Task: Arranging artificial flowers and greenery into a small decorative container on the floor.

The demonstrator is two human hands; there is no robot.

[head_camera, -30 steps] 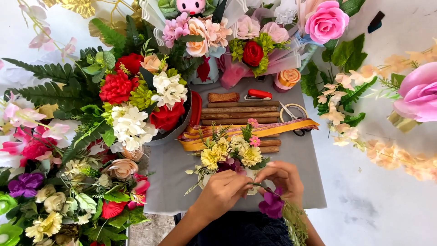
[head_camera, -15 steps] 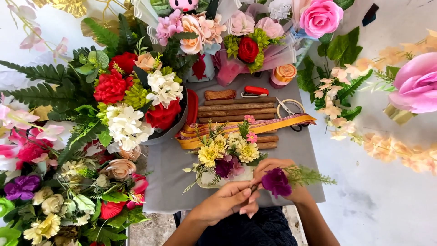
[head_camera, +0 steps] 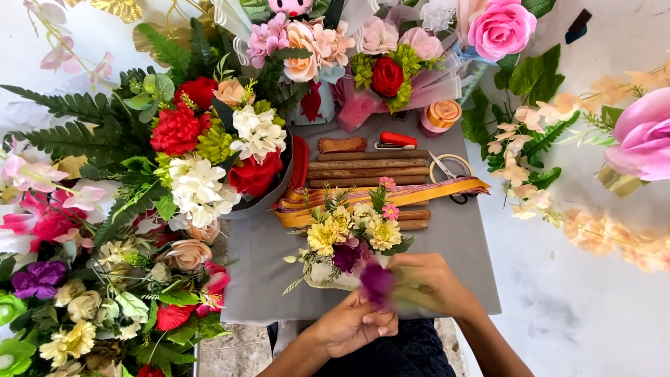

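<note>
Both hands meet at the near edge of the grey tabletop (head_camera: 279, 279). The left hand (head_camera: 352, 324) pinches one purple flower (head_camera: 377, 281) by its base, fingers pressed together beneath the bloom; the right hand (head_camera: 427, 283) curls beside it, touching the flower, though its fingertips are blurred and I cannot tell what they grip. Just behind the flower lies one small bouquet (head_camera: 349, 234) — three yellow blooms, two tiny pink ones, one dark purple. Towards the far edge: several brown sticks (head_camera: 366, 169) in a row, one red stapler (head_camera: 396, 140), one pair of scissors (head_camera: 447, 171), one orange ribbon roll (head_camera: 442, 114) — and a bundle of gold ribbons (head_camera: 426, 190) across the middle.
</note>
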